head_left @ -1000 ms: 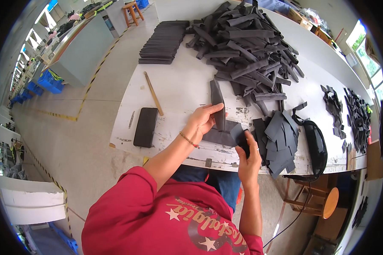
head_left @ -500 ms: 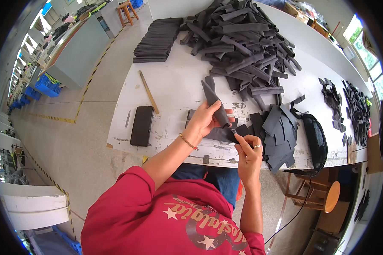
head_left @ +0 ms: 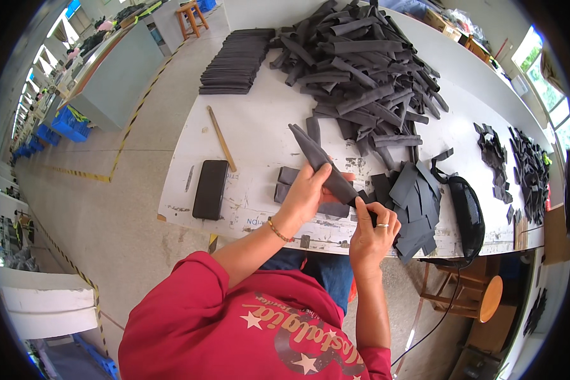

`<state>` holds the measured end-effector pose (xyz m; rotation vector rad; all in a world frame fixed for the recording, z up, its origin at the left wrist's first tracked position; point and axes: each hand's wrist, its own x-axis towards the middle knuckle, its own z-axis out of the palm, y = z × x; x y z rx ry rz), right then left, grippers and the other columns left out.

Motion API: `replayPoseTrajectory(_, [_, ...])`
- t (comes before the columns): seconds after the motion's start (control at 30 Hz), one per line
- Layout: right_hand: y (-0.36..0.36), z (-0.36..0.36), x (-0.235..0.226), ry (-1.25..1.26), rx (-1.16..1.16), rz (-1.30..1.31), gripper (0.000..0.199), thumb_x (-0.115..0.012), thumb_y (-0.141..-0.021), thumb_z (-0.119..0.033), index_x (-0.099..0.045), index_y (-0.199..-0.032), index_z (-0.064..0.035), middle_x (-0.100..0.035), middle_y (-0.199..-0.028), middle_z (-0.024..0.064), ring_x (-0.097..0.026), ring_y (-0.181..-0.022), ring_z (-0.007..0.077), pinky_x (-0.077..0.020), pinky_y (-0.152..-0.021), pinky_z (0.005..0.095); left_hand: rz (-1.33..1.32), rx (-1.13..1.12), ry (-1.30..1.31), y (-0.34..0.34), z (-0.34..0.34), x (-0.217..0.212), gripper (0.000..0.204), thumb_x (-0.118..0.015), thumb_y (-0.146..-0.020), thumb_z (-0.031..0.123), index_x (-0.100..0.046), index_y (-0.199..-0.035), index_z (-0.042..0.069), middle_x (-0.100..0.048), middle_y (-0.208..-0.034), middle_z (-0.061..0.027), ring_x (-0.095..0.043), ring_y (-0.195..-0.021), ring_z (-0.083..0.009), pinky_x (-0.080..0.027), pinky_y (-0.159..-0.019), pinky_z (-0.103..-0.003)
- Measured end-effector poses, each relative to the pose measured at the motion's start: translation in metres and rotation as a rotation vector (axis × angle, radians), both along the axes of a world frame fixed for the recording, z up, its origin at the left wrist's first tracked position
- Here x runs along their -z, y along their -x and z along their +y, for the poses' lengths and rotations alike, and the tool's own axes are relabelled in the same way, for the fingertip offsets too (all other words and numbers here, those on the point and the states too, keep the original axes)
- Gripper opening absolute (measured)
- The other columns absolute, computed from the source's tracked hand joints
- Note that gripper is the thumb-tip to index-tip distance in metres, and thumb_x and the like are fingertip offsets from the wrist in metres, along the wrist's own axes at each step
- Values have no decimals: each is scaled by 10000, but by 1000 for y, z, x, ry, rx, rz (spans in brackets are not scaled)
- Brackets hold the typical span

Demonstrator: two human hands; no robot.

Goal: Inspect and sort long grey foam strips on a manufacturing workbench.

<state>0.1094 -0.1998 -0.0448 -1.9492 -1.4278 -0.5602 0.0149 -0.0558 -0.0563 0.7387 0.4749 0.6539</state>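
Note:
A dark grey fabric tube (head_left: 316, 152) slants across the front of the table, its far end flattened and pointed. My left hand (head_left: 308, 192) is closed round its middle, the thumb on top. At the near end of the tube my right hand (head_left: 372, 231) is closed, thumb and forefinger at the opening. A slim black thing shows between those fingers; most of it is hidden in the hand. Folded dark fabric pieces (head_left: 287, 183) lie on the table beyond my left wrist, partly covered by the hand. Just right of my right hand is a stack of flat black rectangles (head_left: 418, 202).
A large heap of dark tubes (head_left: 367, 69) covers the table's back, beside a neat row of flattened ones (head_left: 237, 61). A phone (head_left: 210, 189) and a wooden stick (head_left: 221, 139) lie left. A black mesh case (head_left: 467, 212) stands right, above a wooden stool (head_left: 487, 297).
The tube has tilted further, its near end shifting right and toward me. My right hand has moved slightly right and closer against the tube's opening; a metallic tip seen there before is now hidden.

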Motion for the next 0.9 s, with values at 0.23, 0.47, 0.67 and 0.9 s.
replayPoseTrajectory(0.23, [15,13,0,-84,-153,223,537,-722,-801,-59,-551,-1309,-57,-558,-1120,130,-531,-996,326,-421,-851,441,-267,-21,-27,2,-22,-18,483,-519,-1007,233,-294,-1398,60,-655,-1088,-209,-634,-1089,-338,-517,-934,-449])
replayPoseTrajectory(0.47, [18,2,17,-55,-191,342,386,-733,-757,5,-556,-1098,-30,-551,-1088,190,-544,-973,374,-461,-825,455,-268,-7,-169,0,-28,-14,283,-531,-1004,283,-621,-1028,15,-689,-917,-135,-641,-1064,-284,-471,-976,-411])
replayPoseTrajectory(0.67, [23,16,1,-40,-265,328,325,-728,-758,18,-552,-1031,-8,-564,-1070,206,-565,-983,402,-477,-814,450,-237,2,-106,0,-36,-2,291,-542,-995,291,-615,-1065,18,-694,-984,-145,-609,-1143,-308,-454,-1012,-418])
replayPoseTrajectory(0.9, [14,11,0,-16,-404,360,216,-708,-781,15,-576,-949,-19,-577,-1010,200,-609,-877,360,-508,-721,406,-317,39,33,-2,-46,-2,295,-548,-992,294,-630,-1052,17,-694,-982,-139,-579,-1191,-309,-446,-1017,-401])
